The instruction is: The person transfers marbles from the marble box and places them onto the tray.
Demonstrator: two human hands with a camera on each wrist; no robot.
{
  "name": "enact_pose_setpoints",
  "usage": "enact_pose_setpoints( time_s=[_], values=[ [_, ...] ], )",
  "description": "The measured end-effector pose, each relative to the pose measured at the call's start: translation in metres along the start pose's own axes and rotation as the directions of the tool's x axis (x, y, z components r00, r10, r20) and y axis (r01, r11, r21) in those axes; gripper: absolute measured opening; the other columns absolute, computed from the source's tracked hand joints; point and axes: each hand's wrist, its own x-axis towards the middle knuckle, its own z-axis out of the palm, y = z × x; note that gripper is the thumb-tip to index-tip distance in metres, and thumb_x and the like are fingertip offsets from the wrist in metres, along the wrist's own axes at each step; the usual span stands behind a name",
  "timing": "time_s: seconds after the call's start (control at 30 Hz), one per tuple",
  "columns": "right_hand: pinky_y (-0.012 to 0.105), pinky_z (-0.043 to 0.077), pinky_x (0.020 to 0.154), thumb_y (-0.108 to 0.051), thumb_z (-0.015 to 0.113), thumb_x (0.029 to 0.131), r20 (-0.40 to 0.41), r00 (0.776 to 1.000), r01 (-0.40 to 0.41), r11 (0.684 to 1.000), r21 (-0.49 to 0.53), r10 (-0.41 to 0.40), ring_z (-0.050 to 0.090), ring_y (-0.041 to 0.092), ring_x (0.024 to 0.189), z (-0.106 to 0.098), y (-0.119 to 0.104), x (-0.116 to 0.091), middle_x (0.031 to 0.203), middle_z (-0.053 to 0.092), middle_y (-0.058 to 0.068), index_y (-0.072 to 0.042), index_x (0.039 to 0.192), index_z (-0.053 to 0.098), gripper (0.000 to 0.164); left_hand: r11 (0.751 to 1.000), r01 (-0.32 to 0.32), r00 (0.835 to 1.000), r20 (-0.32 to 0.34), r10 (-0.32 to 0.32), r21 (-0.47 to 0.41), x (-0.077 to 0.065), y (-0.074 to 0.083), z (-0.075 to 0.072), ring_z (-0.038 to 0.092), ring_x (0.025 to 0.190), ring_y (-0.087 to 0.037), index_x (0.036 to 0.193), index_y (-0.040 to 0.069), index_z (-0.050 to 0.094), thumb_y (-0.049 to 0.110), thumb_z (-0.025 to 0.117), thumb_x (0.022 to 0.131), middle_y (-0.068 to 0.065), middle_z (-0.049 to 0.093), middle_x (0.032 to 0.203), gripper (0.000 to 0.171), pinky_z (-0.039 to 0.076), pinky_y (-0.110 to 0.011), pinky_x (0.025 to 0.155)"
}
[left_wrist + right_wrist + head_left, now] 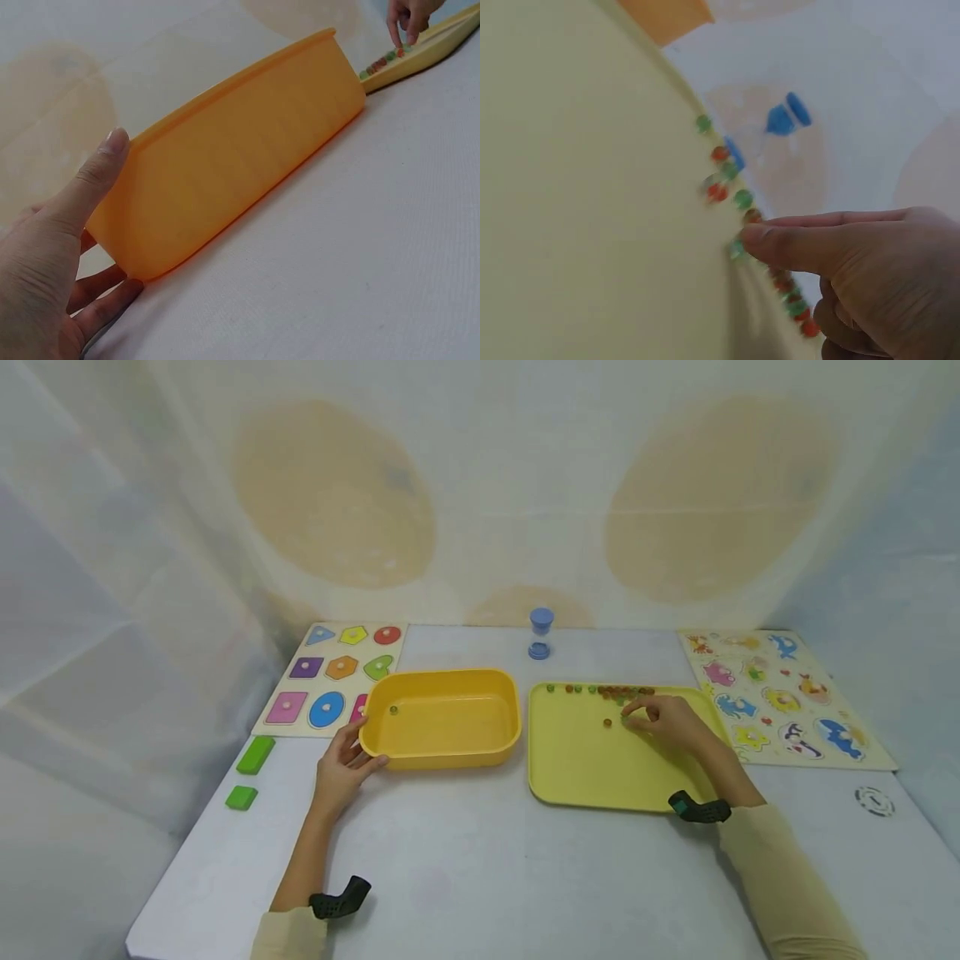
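My left hand (342,774) grips the left end of an orange-yellow plastic basin (438,761). In the left wrist view the thumb lies along the basin's wall (240,150) and the other fingers are around its end, partly hidden. One green glass marble (393,710) lies inside the basin. Over the yellow tray (585,777), my right hand (667,720) pinches a green marble (737,249) between thumb and index finger, partly covered by them. An orange-brown marble (607,723) sits on the tray left of the fingertips. Several green and orange-brown marbles (793,306) line the tray's far edge.
A blue sand timer (540,633) stands behind the tray. A shape puzzle board (300,697) is at the left, and an animal puzzle board (765,718) at the right, by the tray. Two green blocks (256,755) lie near the table's left edge.
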Motion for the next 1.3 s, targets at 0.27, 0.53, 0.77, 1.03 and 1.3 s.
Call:
enact_pose_setpoints(
  time_s=[0.27, 0.53, 0.77, 1.03, 1.3],
  values=[
    [0.025, 0.029, 0.039, -0.025, 0.063, 0.084, -0.085, 0.989, 0.124, 0.989, 0.081, -0.117, 0.025, 0.011, 0.038, -0.024, -0.065, 0.039, 0.047, 0.030, -0.002, -0.013, 0.102, 0.066, 0.022, 1.000, -0.004, 1.000, 0.000, 0.004, 0.000, 0.000, 0.000, 0.001, 0.048, 0.117, -0.030, 0.132, 0.022, 0.041, 0.016, 0.072, 0.075, -0.007, 0.043, 0.136, 0.065, 0.047, -0.023, 0.084],
    [0.021, 0.027, 0.041, -0.025, 0.063, 0.083, 0.001, 0.941, 0.335, 0.934, 0.123, -0.337, 0.026, 0.011, 0.042, 0.010, -0.171, 0.122, 0.049, 0.033, -0.002, -0.017, 0.099, 0.067, 0.018, 1.000, -0.005, 1.000, -0.004, 0.005, -0.020, 0.000, -0.001, -0.001, 0.049, 0.116, -0.029, 0.131, 0.023, 0.042, 0.017, 0.072, 0.075, -0.006, 0.044, 0.135, 0.064, 0.048, -0.024, 0.084],
    [0.020, 0.032, 0.054, -0.027, 0.061, 0.085, 0.174, 0.887, 0.417, 0.904, 0.100, -0.428, 0.033, 0.012, 0.054, 0.061, -0.250, 0.176, 0.058, 0.043, -0.001, -0.020, 0.101, 0.067, 0.018, 0.999, -0.016, 1.000, 0.004, 0.017, -0.030, -0.001, -0.002, -0.001, 0.048, 0.117, -0.030, 0.131, 0.024, 0.043, 0.019, 0.072, 0.075, -0.007, 0.044, 0.136, 0.064, 0.046, -0.027, 0.087],
    [0.020, 0.043, 0.071, -0.025, 0.064, 0.083, 0.305, 0.884, 0.335, 0.935, 0.112, -0.353, 0.046, 0.011, 0.075, 0.121, -0.266, 0.205, 0.108, 0.063, -0.004, -0.019, 0.104, 0.067, 0.022, 1.000, -0.015, 1.000, 0.014, 0.016, -0.019, 0.000, -0.004, -0.002, 0.048, 0.117, -0.030, 0.131, 0.023, 0.042, 0.019, 0.072, 0.075, -0.008, 0.043, 0.136, 0.064, 0.047, -0.027, 0.086],
    [0.028, 0.041, 0.095, -0.026, 0.063, 0.083, 0.377, 0.893, 0.205, 0.968, 0.146, -0.245, 0.049, 0.014, 0.101, 0.149, -0.262, 0.208, 0.110, 0.061, -0.005, -0.021, 0.107, 0.065, 0.024, 1.000, 0.007, 1.000, 0.019, -0.007, -0.016, 0.000, 0.000, -0.002, 0.047, 0.119, -0.028, 0.132, 0.024, 0.042, 0.021, 0.072, 0.076, -0.004, 0.042, 0.137, 0.063, 0.047, -0.029, 0.088]
  ],
)
